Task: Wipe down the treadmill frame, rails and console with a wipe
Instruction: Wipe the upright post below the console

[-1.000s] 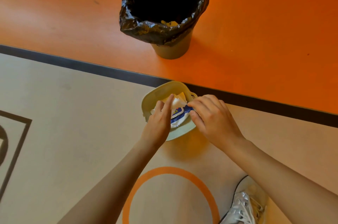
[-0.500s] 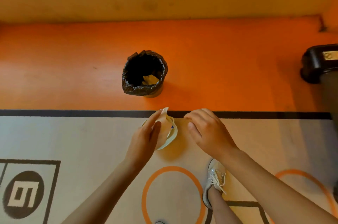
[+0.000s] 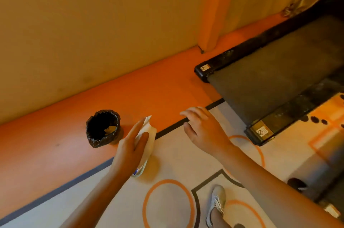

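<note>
Treadmill [image 3: 270, 79] sits at the right of the frame, not wiped yet. Near the middle, the left hand [image 3: 128, 147] grips the wipe pack [image 3: 150, 133]. The right hand [image 3: 204, 131] is loose and holds nothing. A one-hand hold could let the pack slip to the floor [image 3: 176, 164].

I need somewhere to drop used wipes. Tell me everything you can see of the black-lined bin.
The bin is small and round, standing upright on the orange floor strip, just left of the left hand. A crinkled, glossy black plastic liner fills it and folds over the rim, hiding most of the body. Its mouth is open, and a yellowish scrap lies inside. Nothing but the floor touches it.
</note>
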Demonstrator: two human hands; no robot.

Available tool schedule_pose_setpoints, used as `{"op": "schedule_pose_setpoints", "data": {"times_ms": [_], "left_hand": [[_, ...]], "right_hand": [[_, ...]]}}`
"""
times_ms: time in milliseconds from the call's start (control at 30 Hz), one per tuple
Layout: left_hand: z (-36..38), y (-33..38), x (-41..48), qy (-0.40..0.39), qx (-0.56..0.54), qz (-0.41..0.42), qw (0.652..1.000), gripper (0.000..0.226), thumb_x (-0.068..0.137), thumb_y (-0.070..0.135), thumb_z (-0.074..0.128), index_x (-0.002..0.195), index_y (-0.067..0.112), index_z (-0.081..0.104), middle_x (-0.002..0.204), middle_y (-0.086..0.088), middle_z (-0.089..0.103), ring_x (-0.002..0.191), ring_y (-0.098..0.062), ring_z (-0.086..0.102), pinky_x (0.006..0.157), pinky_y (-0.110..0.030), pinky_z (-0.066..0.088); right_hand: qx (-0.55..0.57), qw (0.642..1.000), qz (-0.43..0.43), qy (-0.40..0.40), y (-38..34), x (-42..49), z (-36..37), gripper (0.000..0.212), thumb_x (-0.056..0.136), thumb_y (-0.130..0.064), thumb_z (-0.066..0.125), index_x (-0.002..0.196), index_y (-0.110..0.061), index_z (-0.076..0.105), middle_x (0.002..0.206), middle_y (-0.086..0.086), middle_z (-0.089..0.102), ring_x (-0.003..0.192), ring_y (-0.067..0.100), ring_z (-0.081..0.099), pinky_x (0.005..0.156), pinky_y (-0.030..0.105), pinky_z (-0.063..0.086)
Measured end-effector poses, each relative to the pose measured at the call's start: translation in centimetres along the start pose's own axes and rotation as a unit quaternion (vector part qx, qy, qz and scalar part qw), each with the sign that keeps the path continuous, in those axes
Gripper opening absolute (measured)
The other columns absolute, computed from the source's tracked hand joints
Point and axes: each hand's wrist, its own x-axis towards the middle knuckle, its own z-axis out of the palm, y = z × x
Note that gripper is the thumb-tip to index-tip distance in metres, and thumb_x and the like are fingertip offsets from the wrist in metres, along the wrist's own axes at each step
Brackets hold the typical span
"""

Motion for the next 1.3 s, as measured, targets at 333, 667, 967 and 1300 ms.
{"op": "schedule_pose_setpoints", "data": {"times_ms": [333,667,967,1300], "left_hand": [[8.6,13.4,-0.4,-0.084,0.037,0.093,0.991,0.048,0.101,0.040,0.047,0.133,0.066,0.022,0.129,0.014,0.051,0.095,-0.002,0.062,0.078,-0.027,0.057],[23.7,24.1,-4.5,-0.124,0.079,0.124,0.981,0.050,0.104,0.030,0.048,0.136,0.058,0.022,0.130,0.010,0.048,0.090,-0.004,0.059,0.078,-0.030,0.052],[36.0,30.5,-5.9,-0.145,0.073,0.098,0.982,0.045,0.104,0.031,0.048,0.140,0.048,0.027,0.101,0.027,0.053,0.079,0.007,0.064,0.060,-0.011,0.051],[39.6,37.5,2.3,-0.109,0.082,0.159,0.978,0.041,0.100,0.036,0.050,0.133,0.053,0.032,0.101,0.021,0.058,0.081,0.012,0.059,0.066,-0.006,0.047]], "right_hand": [[-0.020,0.993,0.071,0.094,5.5,-10.0,-10.2,0.036,0.100,-0.030,0.053,0.132,-0.018,0.064,0.131,0.002,0.062,0.119,0.020,0.059,0.091,0.029,0.052],[-0.023,0.977,0.153,0.150,14.5,-24.4,-19.8,0.032,0.099,-0.028,0.056,0.128,-0.017,0.065,0.128,0.004,0.064,0.118,0.022,0.060,0.095,0.028,0.048],[-0.052,0.968,0.188,0.155,23.9,-33.1,-26.5,0.031,0.097,-0.022,0.067,0.127,-0.021,0.062,0.126,0.000,0.063,0.116,0.019,0.059,0.093,0.027,0.051],[-0.063,0.974,0.153,0.154,31.4,-27.0,-31.8,0.032,0.097,-0.036,0.059,0.127,-0.025,0.065,0.127,-0.003,0.066,0.114,0.019,0.065,0.093,0.025,0.049]]}}
